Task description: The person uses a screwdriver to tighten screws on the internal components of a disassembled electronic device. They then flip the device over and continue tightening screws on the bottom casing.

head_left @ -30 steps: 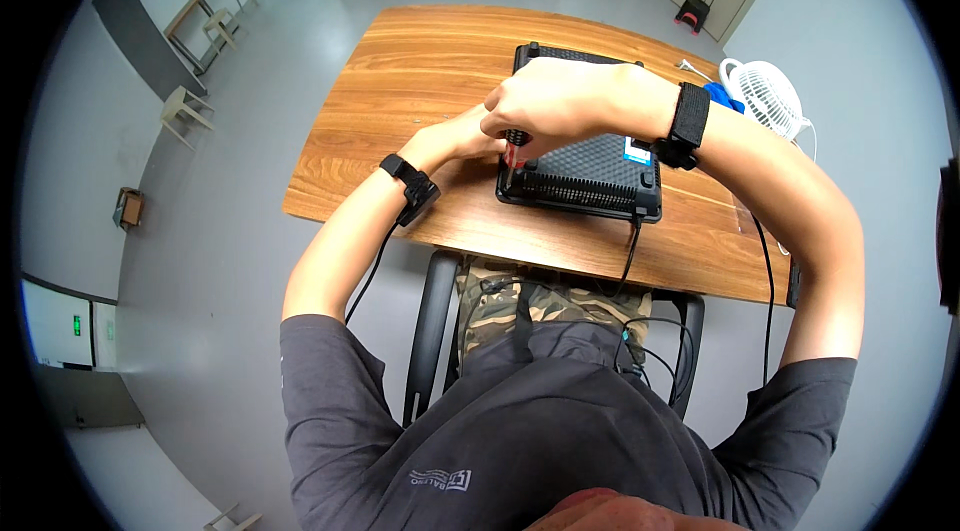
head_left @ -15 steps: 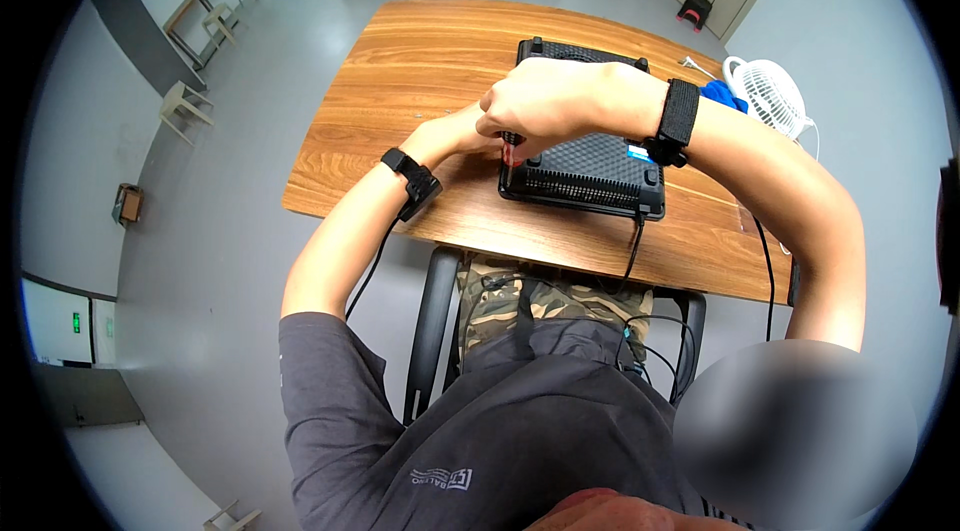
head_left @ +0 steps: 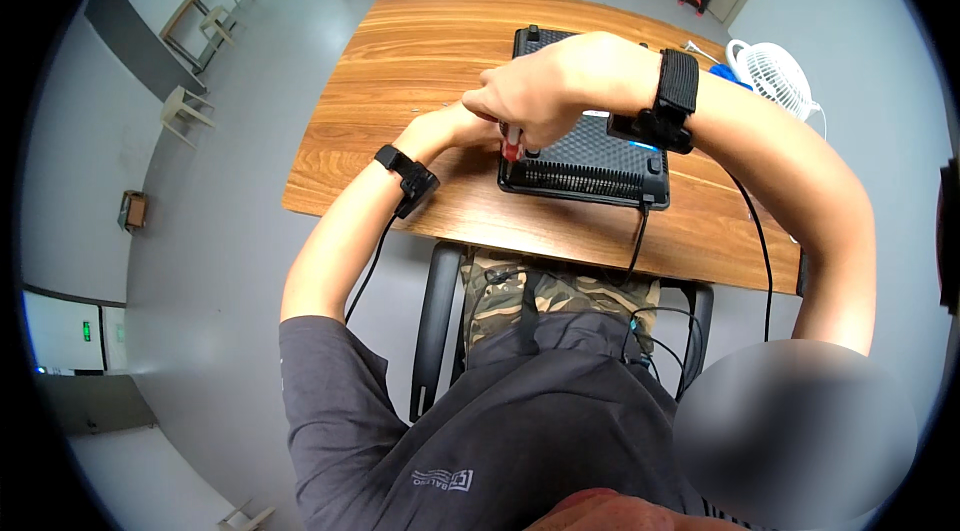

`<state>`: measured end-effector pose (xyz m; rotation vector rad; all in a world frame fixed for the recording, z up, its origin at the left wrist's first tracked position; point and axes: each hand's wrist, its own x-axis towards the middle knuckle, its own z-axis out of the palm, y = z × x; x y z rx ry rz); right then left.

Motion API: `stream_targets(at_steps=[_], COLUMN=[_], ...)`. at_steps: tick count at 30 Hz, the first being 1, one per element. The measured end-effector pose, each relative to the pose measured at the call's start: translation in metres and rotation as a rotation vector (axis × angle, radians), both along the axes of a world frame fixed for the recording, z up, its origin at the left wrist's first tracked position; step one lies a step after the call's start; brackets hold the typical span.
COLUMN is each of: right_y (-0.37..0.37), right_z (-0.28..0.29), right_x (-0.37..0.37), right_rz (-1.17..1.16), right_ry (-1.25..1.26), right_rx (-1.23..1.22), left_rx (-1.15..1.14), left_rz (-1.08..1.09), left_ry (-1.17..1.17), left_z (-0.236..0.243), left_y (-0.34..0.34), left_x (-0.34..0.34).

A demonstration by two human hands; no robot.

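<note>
A flat black device (head_left: 585,146) with a textured top, small feet at its corners and a vented near edge lies on the wooden table (head_left: 400,51). My right hand (head_left: 535,86) reaches over its left side, fingers wrapped round a screwdriver (head_left: 512,147) with a red and clear handle. The screwdriver points down at the device's near left corner. My left hand (head_left: 460,128) rests at the device's left edge, beside the screwdriver. Its fingers are mostly hidden behind my right hand. Both wrists wear black straps with small boxes.
A white fan (head_left: 775,76) and a blue item (head_left: 730,78) sit at the table's right edge, near a white plug (head_left: 692,46). A black cable (head_left: 640,241) runs from the device over the near edge. Another cable (head_left: 762,231) hangs from my right wrist.
My right hand has turned at the wrist and shifted slightly, showing more of the screwdriver's red handle. My left hand stays almost in place; the whole view has shifted a little.
</note>
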<state>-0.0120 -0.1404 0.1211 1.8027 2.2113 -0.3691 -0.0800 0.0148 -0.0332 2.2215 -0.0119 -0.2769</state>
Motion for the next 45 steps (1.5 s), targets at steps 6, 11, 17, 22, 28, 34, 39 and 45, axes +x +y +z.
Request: stream_targets(at_steps=[6, 11, 17, 22, 28, 34, 39, 45], right_y=[0.010, 0.009, 0.001, -0.002, 0.008, 0.003, -0.001, -0.008], right_z=[0.010, 0.009, -0.006, -0.005, -0.013, -0.003, 0.001, -0.005], right_x=[0.001, 0.001, 0.011, 0.001, 0.009, -0.003, -0.008, -0.001], right_rz=[-0.137, -0.191, -0.132, -0.198, -0.049, -0.045, -0.122, -0.018], right_ry=[0.123, 0.060, -0.045, -0.049, -0.062, -0.102, -0.099, -0.167], right_rx=[-0.165, -0.125, 0.031, 0.063, 0.169, 0.156, 0.090, 0.147], left_rx=[-0.054, -0.226, -0.013, 0.061, 0.174, 0.169, 0.150, 0.137], left_rz=[-0.049, -0.030, -0.090, -0.036, 0.048, 0.030, 0.036, 0.029], left_ry=[-0.154, -0.148, -0.183, -0.121, 0.002, -0.005, -0.006, -0.013], left_z=[-0.016, -0.005, 0.008, 0.005, -0.006, 0.002, 0.004, 0.007], left_y=[0.006, -0.007, -0.005, 0.001, 0.003, 0.002, 0.002, 0.000], left_x=[0.008, 0.009, 0.003, 0.005, 0.007, 0.002, 0.003, 0.010])
